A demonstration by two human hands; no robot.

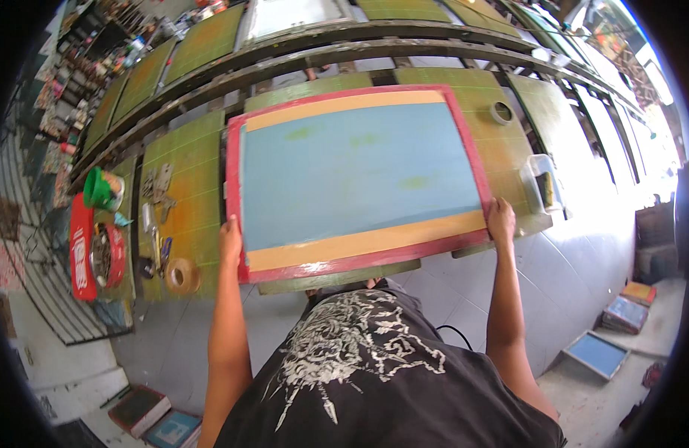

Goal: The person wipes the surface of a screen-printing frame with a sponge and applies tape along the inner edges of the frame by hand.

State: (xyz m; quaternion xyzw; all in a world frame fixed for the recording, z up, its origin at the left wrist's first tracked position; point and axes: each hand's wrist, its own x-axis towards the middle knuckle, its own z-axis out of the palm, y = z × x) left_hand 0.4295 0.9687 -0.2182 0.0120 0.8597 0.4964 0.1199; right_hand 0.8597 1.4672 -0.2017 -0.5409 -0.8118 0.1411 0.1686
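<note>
While both hands grip it, the frame lies flat on the bench, as set out below.

Frame: a red-edged printing screen [356,179] with pale blue mesh and tan tape strips along its far and near inner edges lies flat on the green-topped table [184,175], its near edge just over the table's front lip.

Left hand: the left hand [230,240] sits on the frame's near left corner, fingers curled over the red side rail and closed on it; the fingertips are on the mesh side of the rail, the thumb is not clear.

Right hand: the right hand [500,221] rests on the near right corner, fingers bent down over the outer edge of the red rail, holding it; the frame lies between the two hands.

Arms: both bare forearms rise from the lower edge, nearly straight and spread apart to the frame's width, the left one more upright, the right one slanting inward toward the corner.

Left of frame: a roll of brown tape [182,275] lies near the left hand on the table, with small metal tools beyond it, a green bowl [103,190] and a red tray [84,255] farther left.

Right of frame: a clear plastic tub [540,184] stands just beside the right hand, and a tape ring [501,112] lies near the far right corner.

Floor: more blue screens [598,353] lie on the pale tiles to the right.
</note>
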